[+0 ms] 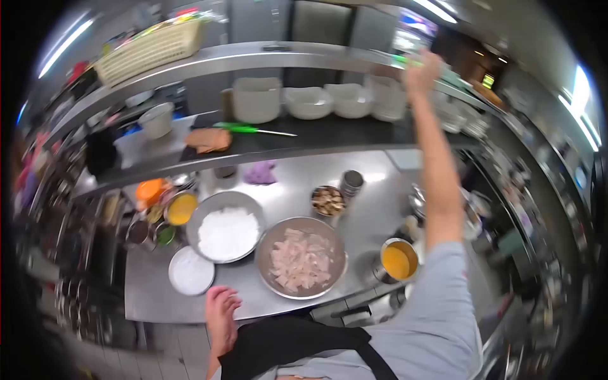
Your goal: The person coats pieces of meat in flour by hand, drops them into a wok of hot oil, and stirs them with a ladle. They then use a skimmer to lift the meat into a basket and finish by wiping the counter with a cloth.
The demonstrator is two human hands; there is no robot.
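Observation:
My right hand [423, 75] is stretched up to the top steel shelf, its fingers closed around something with a green handle [400, 59]. Blur hides what kind of tool it is. Low by the table's front edge, my left hand [221, 309] is loosely curled with fingers apart and nothing in it. Closest to it is a white plate or bowl of white powder [191, 271]. A large metal bowl of white powder [228, 229] stands behind that. To its right, a metal bowl holds pale raw meat pieces [301, 258].
Behind the bowls are a bowl of brown chopped pieces [328, 200], a metal tin [351, 182] and a purple cloth [259, 172]. Yellow liquid fills a pot [398, 259] at right. White bowls [308, 102] and a green-handled pointed tool [253, 129] sit on the overhanging shelf [342, 130].

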